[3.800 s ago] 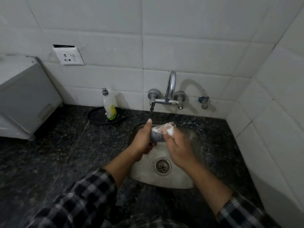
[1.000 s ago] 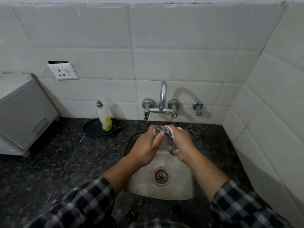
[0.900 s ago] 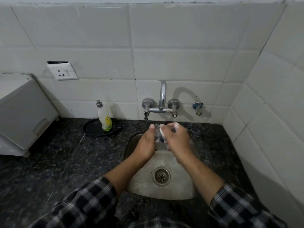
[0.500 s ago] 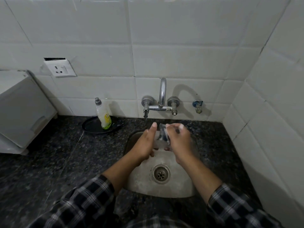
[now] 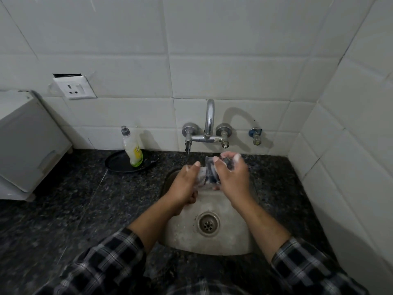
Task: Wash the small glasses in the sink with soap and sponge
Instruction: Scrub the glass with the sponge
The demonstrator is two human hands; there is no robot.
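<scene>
Desk: Where is the small glass (image 5: pixel 209 174) seen?

Photographer: It is held over the sink (image 5: pixel 212 246), below the tap (image 5: pixel 209 122), between both hands, much as half a second ago.

Desk: How are the fingers set?

Photographer: The left hand (image 5: pixel 186 185) is wrapped round the glass, thumb raised. The right hand (image 5: pixel 232 179) is curled over a foamy sponge (image 5: pixel 229 162), mostly hidden, its fingertips lifted slightly higher than before. The soap bottle (image 5: pixel 131 149) is left on the black plate (image 5: pixel 117 166).
</scene>
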